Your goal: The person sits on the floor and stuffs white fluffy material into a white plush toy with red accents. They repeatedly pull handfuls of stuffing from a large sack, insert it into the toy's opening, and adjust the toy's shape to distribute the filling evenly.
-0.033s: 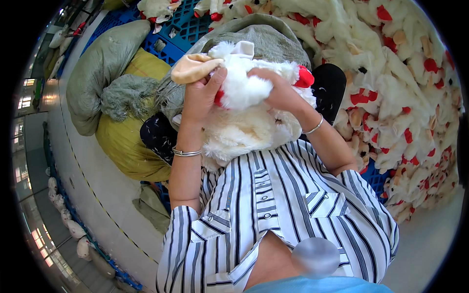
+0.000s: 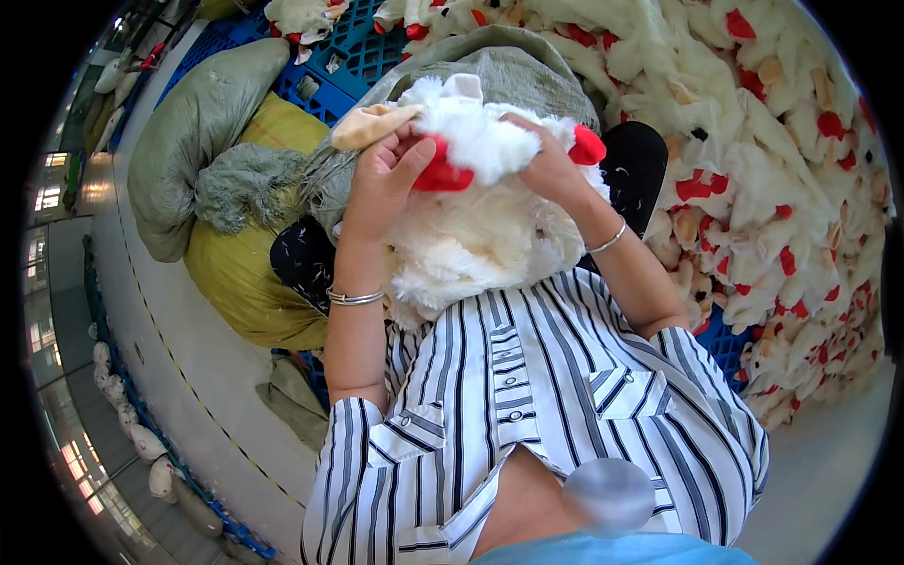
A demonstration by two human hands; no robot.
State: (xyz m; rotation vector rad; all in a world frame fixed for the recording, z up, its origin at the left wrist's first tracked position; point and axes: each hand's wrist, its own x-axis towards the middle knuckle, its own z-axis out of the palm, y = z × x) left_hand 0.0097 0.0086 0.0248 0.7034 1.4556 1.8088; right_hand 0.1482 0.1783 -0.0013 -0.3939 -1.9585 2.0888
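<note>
Above my lap I hold a white, fluffy plush toy skin [image 2: 494, 146] with both hands. My left hand [image 2: 384, 179] grips its left edge beside a tan ear-like flap [image 2: 370, 125], and a red fabric patch [image 2: 443, 171] shows by my thumb. My right hand [image 2: 549, 162] is closed on the right part of the fur, with its fingertips partly hidden. A second red piece [image 2: 589, 144] sticks out beyond that hand. Under the skin, more cream plush [image 2: 471, 254] lies across my lap.
A large heap of white plush skins [image 2: 753, 188] with red and tan parts fills the right side. Grey-green sack [image 2: 202, 132] and yellow sack [image 2: 250, 282] stand at the left. Blue plastic pallets [image 2: 353, 47] show at the back. An open woven sack [image 2: 513, 71] lies beyond my hands.
My left hand has moved slightly left and down, and more of the red patch shows beside it. The tan flap looks flatter. My right hand has shifted a little.
</note>
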